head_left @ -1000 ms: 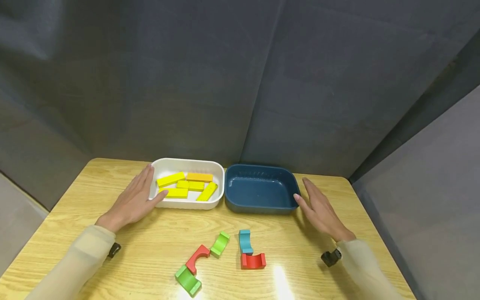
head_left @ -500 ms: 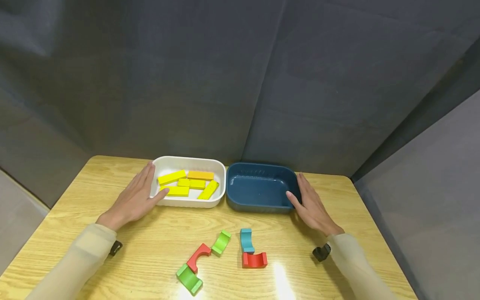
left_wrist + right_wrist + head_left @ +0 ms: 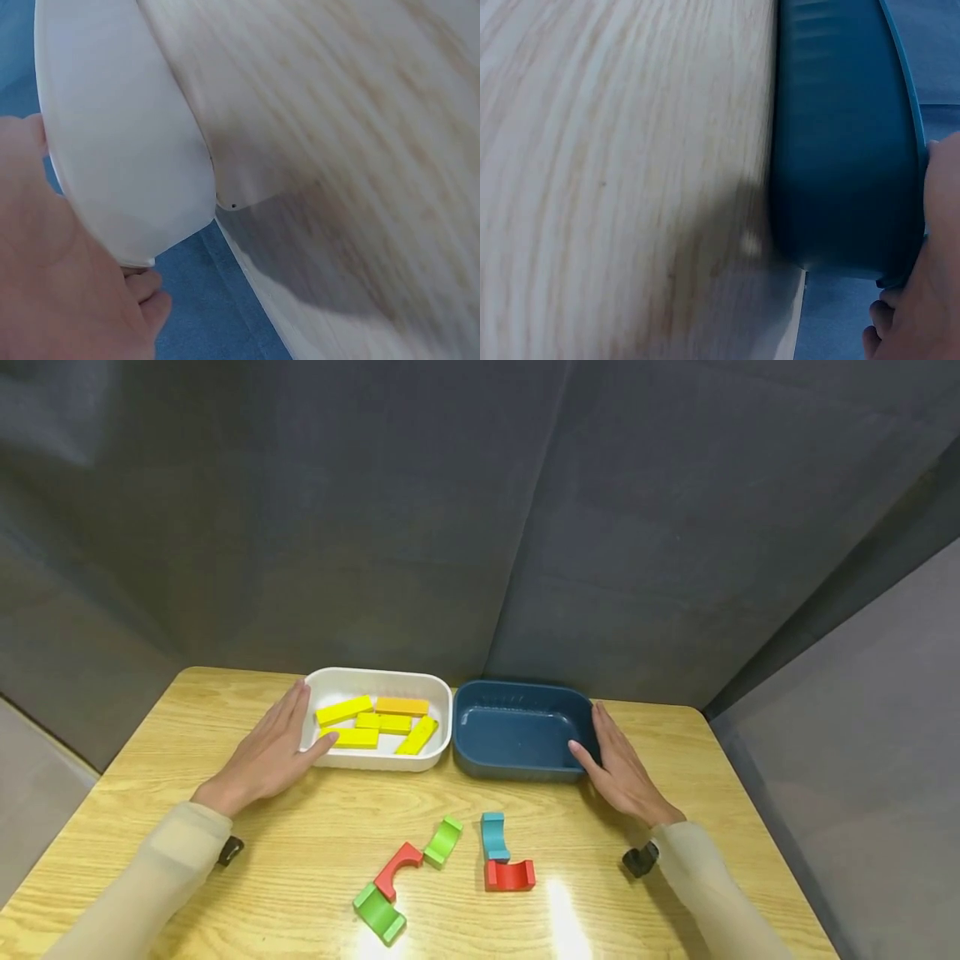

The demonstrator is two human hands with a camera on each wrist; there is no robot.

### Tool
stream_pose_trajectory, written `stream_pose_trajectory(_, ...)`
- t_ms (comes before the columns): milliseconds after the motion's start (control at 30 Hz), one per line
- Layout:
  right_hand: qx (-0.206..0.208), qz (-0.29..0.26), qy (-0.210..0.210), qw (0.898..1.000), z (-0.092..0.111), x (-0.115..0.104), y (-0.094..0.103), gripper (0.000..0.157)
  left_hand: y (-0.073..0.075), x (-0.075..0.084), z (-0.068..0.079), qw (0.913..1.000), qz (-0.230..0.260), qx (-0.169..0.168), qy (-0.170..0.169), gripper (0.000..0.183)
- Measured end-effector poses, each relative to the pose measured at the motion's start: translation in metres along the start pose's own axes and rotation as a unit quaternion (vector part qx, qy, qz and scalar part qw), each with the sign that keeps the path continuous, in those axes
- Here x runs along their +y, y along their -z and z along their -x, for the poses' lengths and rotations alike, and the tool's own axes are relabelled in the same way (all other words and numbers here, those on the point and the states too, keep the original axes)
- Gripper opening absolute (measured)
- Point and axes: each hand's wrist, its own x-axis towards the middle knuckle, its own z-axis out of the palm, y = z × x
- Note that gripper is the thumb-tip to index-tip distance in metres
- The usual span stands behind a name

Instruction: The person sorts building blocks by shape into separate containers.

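My left hand (image 3: pixel 266 747) rests against the left end of a white rectangular container (image 3: pixel 382 762), fingers extended along its side and thumb over the front rim. Several yellow blocks (image 3: pixel 343 710) and an orange-yellow block (image 3: pixel 402 706) lie inside it. At the right end of a dark blue container (image 3: pixel 517 731), my right hand (image 3: pixel 628 772) touches the wall with straight fingers, its thumb at the rim. The two containers stand side by side. Both wrist views show the containers' outer walls, with some fingers hidden behind their ends.
On the wooden table (image 3: pixel 300 868), nearer me, lie curved blocks: a light green one (image 3: pixel 442 842), a red one (image 3: pixel 396 868), a green one (image 3: pixel 378 912), a blue one (image 3: pixel 494 837) and another red one (image 3: pixel 510 876). A dark grey curtain (image 3: pixel 375 527) hangs behind the table.
My right hand has moved left to meet the blue container's right end. The left hand stays at the white container. The scene shifts slightly upward in view.
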Motion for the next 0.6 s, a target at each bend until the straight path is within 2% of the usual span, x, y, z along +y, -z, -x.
stream_pose_trajectory(367,0.001,0.011,0.001,1.000,0.000,0.001,-0.004,0.086,0.005,0.000,0.001,0.9999,-0.003,-0.005,-0.009,0.104)
stream_pose_trajectory(600,0.005,0.015,0.002,1.000,0.000,0.003,-0.003,0.086,0.012,0.007,0.000,0.9989,-0.012,0.036,-0.027,0.102)
